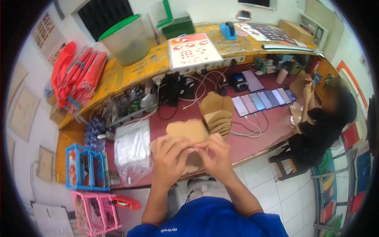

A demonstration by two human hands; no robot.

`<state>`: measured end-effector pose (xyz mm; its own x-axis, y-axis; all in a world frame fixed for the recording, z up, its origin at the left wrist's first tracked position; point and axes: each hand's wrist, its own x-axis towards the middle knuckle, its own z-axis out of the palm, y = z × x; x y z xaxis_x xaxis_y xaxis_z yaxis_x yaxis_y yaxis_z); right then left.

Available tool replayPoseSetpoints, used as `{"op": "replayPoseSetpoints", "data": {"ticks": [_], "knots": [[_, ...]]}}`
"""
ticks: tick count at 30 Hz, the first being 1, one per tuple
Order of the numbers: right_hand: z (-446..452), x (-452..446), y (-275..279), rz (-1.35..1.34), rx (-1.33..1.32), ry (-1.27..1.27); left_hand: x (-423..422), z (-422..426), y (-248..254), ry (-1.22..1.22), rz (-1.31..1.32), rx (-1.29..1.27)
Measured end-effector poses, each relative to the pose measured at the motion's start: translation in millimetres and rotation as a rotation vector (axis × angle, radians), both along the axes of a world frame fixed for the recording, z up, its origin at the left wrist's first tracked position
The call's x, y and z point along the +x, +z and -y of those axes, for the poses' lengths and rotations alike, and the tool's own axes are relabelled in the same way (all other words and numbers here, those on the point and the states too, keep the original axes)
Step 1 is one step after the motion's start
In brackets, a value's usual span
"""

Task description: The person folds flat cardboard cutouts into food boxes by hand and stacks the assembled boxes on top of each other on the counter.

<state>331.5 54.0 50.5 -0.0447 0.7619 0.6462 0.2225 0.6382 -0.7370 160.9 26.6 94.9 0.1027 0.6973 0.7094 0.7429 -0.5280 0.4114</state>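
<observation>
Both my hands are raised close together in front of me, above the near edge of the red table, on one brown kraft paper food box (187, 129). The box is partly folded, with a rounded flap standing up behind my fingers. My left hand (170, 158) is closed on its left side, and my right hand (215, 155) pinches its near edge, the fingertips of both hands nearly meeting. My fingers hide part of the box. Just beyond my right hand, a nested stack of similar kraft paper boxes (218, 114) lies on the table.
Clear plastic bags (132, 146) lie at the left, near a blue basket (85, 168) and a pink basket (94, 213). Several phones (258, 102) with cables lie right of the stack. Beyond them a seated co-worker (325, 126) handles brown paper. A yellow shelf (158, 59) runs behind.
</observation>
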Motion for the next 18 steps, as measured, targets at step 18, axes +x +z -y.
{"op": "replayPoseSetpoints", "data": {"ticks": [18], "knots": [[6, 2, -25, 0.017, -0.135, 0.143, 12, 7, -19, 0.063, 0.050, -0.117]]}}
